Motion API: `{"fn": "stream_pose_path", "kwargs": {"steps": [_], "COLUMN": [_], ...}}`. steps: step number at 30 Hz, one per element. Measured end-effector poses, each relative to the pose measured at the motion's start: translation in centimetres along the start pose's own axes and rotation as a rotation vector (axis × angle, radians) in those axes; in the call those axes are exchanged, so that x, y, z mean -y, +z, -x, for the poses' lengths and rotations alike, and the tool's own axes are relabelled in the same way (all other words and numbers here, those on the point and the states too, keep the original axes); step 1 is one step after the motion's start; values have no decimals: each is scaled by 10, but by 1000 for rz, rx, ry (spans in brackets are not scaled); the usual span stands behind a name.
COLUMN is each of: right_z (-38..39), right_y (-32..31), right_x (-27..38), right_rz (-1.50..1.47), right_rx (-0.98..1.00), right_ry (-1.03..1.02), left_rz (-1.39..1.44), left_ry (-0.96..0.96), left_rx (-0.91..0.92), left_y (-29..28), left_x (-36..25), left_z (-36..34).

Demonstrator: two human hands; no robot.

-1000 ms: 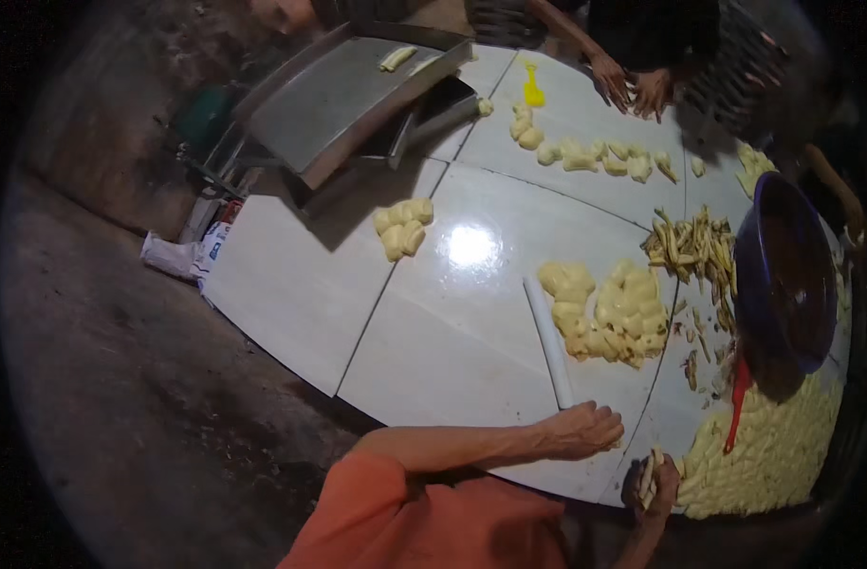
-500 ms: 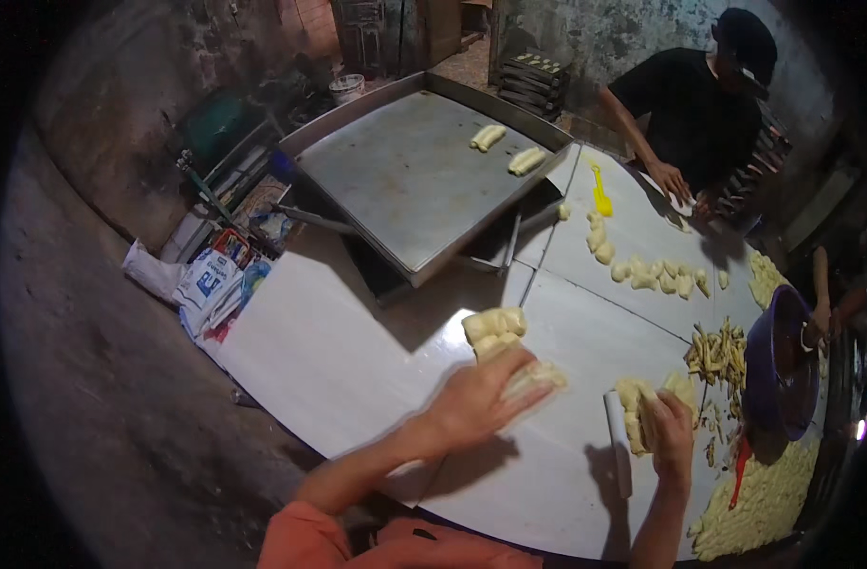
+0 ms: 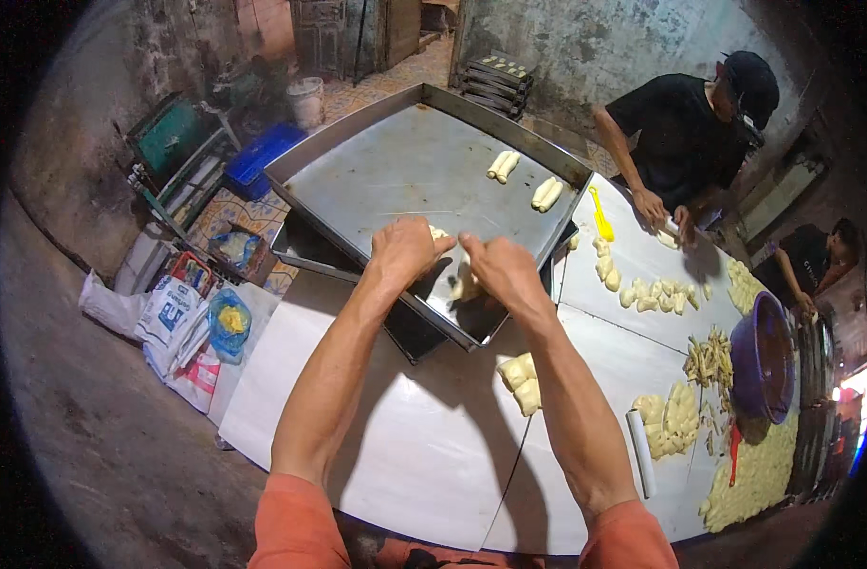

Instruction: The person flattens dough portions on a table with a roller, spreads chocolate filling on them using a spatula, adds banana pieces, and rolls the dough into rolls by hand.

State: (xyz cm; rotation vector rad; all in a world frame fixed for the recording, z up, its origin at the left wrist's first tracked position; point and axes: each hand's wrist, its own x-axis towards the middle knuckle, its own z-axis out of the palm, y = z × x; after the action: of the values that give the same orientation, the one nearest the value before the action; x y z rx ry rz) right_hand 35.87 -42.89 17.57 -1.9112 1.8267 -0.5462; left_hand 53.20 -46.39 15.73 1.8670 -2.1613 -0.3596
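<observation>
Both my hands are over the near corner of a large metal tray (image 3: 348, 180). My left hand (image 3: 405, 251) is closed, palm down, with a bit of pale dough (image 3: 438, 232) showing at its fingertips. Close beside it, my right hand (image 3: 505, 268) has its fingers curled round a pale dough piece (image 3: 466, 284), partly hidden and blurred. Farther back on the tray lie two pairs of dough rolls, a left pair (image 3: 502, 166) and a right pair (image 3: 546, 194). More dough pieces (image 3: 521, 383) lie on the white table beside my right forearm.
A white rolling pin (image 3: 640, 453) lies beside flattened dough (image 3: 668, 417) at the right. Beyond are a purple basin (image 3: 765, 356), a red utensil (image 3: 734, 455) and a yellow scoop (image 3: 600, 216). A co-worker (image 3: 680, 133) handles dough across the table. Bags (image 3: 177, 318) stand left.
Both hands have moved from the table up and forward to the tray. The flattened dough at the right has been let go. The view has shifted, and another person shows at the far right.
</observation>
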Motion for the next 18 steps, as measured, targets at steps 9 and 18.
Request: {"fn": "stream_pose_path", "kwargs": {"steps": [9, 18], "right_z": [-26, -36], "right_y": [-3, 18], "right_x": [-10, -13], "right_rz": [204, 285], "right_rx": [-85, -26], "right_ry": [-84, -92], "left_rz": [-41, 35], "left_ry": [56, 292], "left_rx": [99, 207], "left_y": [-13, -5], "left_x": [19, 33], "left_z": [-7, -31]}}
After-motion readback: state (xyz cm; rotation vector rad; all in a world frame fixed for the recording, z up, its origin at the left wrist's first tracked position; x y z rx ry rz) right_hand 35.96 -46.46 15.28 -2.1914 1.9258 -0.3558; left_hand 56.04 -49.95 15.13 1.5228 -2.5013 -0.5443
